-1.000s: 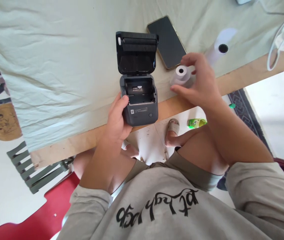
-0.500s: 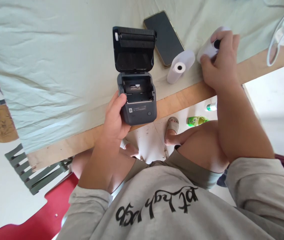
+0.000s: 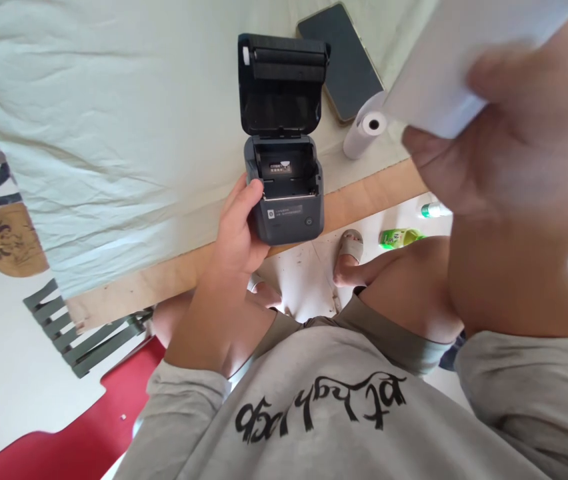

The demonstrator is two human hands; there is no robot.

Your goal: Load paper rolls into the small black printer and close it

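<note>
Clamped in the right hand [image 3: 509,147], a white paper roll [image 3: 444,73] is raised close to the camera, blurred and cut off at the top. It looks light and crushable, best held around its sides. Left hand [image 3: 237,230] grips the open printer [image 3: 287,193] at the counter [image 3: 364,193] edge; 1 more roll [image 3: 364,130] lies beside a phone [image 3: 341,63].

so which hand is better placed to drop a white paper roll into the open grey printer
Right, probably. The right hand already holds a white paper roll raised above the table; the left hand grips the open grey printer.
</note>
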